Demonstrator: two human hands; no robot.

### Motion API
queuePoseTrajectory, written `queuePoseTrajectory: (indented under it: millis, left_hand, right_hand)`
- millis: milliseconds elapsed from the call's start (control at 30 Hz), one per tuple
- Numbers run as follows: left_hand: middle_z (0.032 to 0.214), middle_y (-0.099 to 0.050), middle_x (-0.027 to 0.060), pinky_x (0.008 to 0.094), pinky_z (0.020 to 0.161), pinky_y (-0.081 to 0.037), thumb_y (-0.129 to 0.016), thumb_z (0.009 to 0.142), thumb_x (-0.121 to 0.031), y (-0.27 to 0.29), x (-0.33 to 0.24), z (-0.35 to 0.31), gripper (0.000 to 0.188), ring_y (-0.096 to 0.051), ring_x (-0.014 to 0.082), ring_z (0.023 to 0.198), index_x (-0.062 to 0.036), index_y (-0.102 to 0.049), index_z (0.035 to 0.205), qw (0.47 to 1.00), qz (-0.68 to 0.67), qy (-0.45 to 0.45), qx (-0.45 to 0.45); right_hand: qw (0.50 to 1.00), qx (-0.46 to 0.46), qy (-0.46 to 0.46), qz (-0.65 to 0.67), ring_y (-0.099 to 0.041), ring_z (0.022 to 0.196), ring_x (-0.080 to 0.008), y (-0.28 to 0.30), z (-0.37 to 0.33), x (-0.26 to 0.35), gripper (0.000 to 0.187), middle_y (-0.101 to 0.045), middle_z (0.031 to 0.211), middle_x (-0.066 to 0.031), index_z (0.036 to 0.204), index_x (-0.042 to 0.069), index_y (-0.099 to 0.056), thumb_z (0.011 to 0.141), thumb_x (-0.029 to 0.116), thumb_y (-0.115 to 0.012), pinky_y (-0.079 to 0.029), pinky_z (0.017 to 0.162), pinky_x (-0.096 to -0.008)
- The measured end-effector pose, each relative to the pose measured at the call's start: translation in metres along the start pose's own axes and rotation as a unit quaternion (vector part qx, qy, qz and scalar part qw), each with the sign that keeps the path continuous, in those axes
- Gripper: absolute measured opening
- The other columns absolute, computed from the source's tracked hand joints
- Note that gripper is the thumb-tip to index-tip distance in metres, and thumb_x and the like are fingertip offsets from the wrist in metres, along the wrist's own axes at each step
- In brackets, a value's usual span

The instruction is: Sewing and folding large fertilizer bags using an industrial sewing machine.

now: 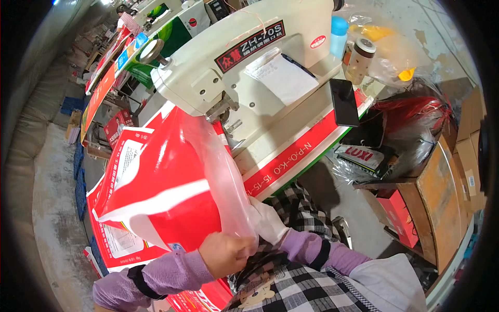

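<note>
A red and white printed bag (156, 208) lies in front of me, with a clear plastic liner (226, 182) standing out along its mouth. My left hand (226, 255), bare, is closed in a fist on the near end of that liner. Just to its right, my right hand (267, 221) in a white glove grips the liner's edge; its fingertips are partly hidden by the plastic. The liner's far end reaches up to the needle and presser foot area (222, 108) of a cream industrial sewing machine (202, 67).
On the machine bed lie a white paper (283, 78), a pen (299, 65) and a black phone (344, 101). A blue bottle (339, 34) and a lidded jar (360, 60) stand behind. At right is a wooden cabinet (436, 203). Another person (127, 22) sits far left.
</note>
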State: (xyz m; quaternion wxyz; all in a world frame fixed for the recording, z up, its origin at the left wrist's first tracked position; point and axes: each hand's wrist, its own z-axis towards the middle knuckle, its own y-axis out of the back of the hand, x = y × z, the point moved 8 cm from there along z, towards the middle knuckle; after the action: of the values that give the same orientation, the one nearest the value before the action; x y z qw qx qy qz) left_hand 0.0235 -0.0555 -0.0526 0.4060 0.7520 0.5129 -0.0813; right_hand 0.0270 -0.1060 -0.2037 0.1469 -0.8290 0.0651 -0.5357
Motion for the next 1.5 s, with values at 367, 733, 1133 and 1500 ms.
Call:
queuePoseTrajectory:
  millis: [367,733,1133,1500]
  left_hand:
    - [0.064,-0.061,0.0123,0.0423,0.050,-0.051,-0.057,0.079,-0.015,-0.037,-0.012,0.015,0.023,-0.064,0.0327,0.058,-0.0011,-0.054,0.097,0.960,0.265,-0.091,0.011]
    - [0.087,-0.069,0.0090,0.0442,0.084,-0.050,-0.070,0.072,-0.043,0.012,-0.026,0.027,0.042,-0.064,0.0311,0.092,-0.0149,-0.069,0.103,0.862,0.413,-0.275,0.108]
    - [0.069,-0.067,0.0032,0.0360,0.057,-0.049,-0.062,0.080,-0.031,0.024,-0.043,-0.008,0.017,-0.064,0.0212,0.065,-0.0158,-0.068,0.077,0.911,0.353,-0.205,0.068]
    - [0.099,-0.060,0.0153,0.0298,0.071,-0.050,-0.079,0.075,-0.034,0.033,0.032,-0.021,0.059,-0.063,0.0224,0.086,-0.0049,-0.055,0.121,0.995,-0.002,-0.061,-0.083]
  right_hand:
    - [0.974,-0.078,0.114,-0.179,-0.060,0.091,-0.0456,0.021,-0.070,0.047,0.057,-0.063,0.098,-0.0285,0.141,0.007,-0.033,0.088,0.020,-0.049,-0.050,0.081,-0.0488]
    - [0.922,-0.113,0.023,-0.369,-0.062,0.069,-0.0433,0.005,-0.045,0.056,0.069,-0.061,0.071,-0.0266,0.146,0.012,-0.021,0.086,0.024,-0.051,-0.051,0.063,-0.0502]
    - [0.718,-0.059,0.043,-0.692,-0.068,0.070,-0.0260,0.032,0.119,0.103,0.040,-0.068,0.076,-0.0096,0.113,0.012,-0.061,0.079,0.033,-0.065,-0.053,0.060,-0.0386]
    - [0.903,-0.046,0.066,-0.421,-0.066,0.088,-0.0366,0.007,0.035,0.070,0.064,-0.067,0.098,-0.0227,0.143,-0.004,-0.022,0.088,0.019,-0.046,-0.051,0.078,-0.0441]
